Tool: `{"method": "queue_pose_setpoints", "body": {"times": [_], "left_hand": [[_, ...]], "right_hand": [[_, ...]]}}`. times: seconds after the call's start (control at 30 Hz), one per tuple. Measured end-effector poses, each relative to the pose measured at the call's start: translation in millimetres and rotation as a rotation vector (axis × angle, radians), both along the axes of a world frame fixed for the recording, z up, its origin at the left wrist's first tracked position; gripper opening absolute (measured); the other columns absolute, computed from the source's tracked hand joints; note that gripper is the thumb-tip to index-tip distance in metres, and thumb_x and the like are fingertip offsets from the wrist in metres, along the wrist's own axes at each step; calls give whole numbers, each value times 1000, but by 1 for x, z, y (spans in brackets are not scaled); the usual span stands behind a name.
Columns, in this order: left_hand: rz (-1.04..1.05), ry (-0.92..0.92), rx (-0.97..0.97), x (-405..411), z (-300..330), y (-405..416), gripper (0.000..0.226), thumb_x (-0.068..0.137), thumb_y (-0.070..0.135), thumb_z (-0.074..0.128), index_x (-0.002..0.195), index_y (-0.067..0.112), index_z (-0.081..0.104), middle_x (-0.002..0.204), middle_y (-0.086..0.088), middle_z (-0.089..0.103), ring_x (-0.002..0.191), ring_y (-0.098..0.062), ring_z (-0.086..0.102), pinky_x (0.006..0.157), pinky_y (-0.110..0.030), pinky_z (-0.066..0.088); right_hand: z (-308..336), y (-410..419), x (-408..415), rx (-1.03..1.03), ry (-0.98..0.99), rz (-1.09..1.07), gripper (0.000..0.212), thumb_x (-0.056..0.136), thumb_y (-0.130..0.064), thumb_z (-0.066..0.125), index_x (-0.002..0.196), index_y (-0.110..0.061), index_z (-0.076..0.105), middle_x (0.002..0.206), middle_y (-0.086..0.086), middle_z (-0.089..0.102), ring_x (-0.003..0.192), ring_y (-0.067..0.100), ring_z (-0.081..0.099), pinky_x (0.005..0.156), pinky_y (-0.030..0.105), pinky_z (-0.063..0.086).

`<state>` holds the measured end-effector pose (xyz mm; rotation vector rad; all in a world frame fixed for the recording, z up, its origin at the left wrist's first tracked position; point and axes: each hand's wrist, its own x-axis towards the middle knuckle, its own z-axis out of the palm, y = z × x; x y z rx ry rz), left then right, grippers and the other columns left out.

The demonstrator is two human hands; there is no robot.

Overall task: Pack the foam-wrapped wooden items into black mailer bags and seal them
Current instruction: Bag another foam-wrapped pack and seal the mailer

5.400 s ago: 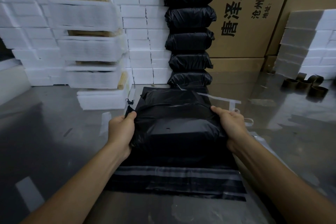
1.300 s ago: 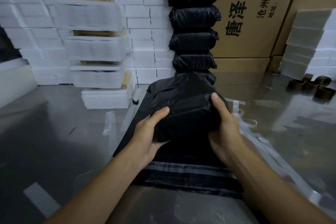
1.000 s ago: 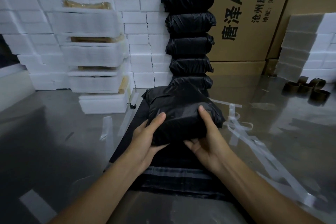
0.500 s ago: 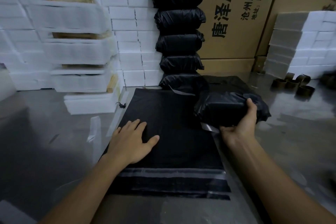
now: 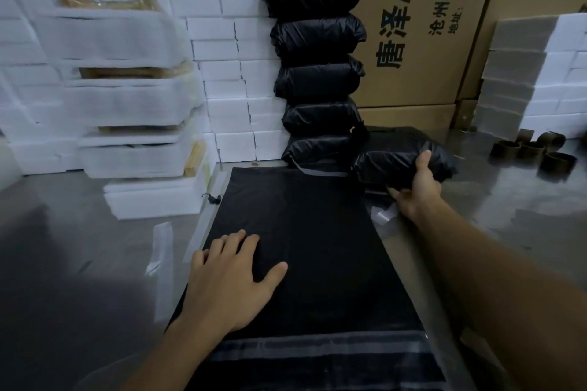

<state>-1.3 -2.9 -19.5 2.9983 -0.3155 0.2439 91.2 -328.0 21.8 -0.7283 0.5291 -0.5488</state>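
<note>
**packer_q:** What are the hands doing?

**benchrat:** Left hand (image 5: 233, 282) lies flat, fingers spread, on the empty mailer bag (image 5: 305, 251) on the counter (image 5: 79, 263). Right hand (image 5: 417, 187) is curled round a sealed parcel (image 5: 397, 162), just beside the black stack (image 5: 317, 73).

**packer_q:** So which step?

**benchrat:** Looks like stowing the finished one. Next I'd guess a foam-wrapped item (image 5: 127, 108) from the left pile goes into that flat bag.

Packing station in a warehouse or shipping room. Steel worktable (image 5: 63, 263); white foam blocks (image 5: 228, 79) stacked far left; printed cardboard cartons (image 5: 422, 25) behind; column of sealed black parcels (image 5: 317, 67); spent tape cores (image 5: 533, 152) far right.
</note>
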Motion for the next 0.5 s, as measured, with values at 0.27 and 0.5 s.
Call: {"method": "queue_pose_setpoints", "body": {"times": [0.27, 0.5], "left_hand": [[6, -9, 8, 0, 0, 0, 87, 75, 83, 8, 148, 39, 26, 158, 14, 23, 141, -11, 24, 110, -35, 21], [10, 1, 19, -3, 2, -3, 85, 77, 80, 9, 149, 38, 24, 159, 13, 20, 143, -11, 21, 113, -35, 20]], "right_hand": [[-8, -16, 21, -591, 536, -313, 81, 76, -55, 80, 131, -8, 42, 134, 15, 51, 118, 35, 57, 99, 47, 51], [-30, -5, 22, -892, 361, -200, 34, 88, -34, 73, 112, -17, 57, 108, 4, 65, 104, 24, 61, 87, 33, 46]]}}
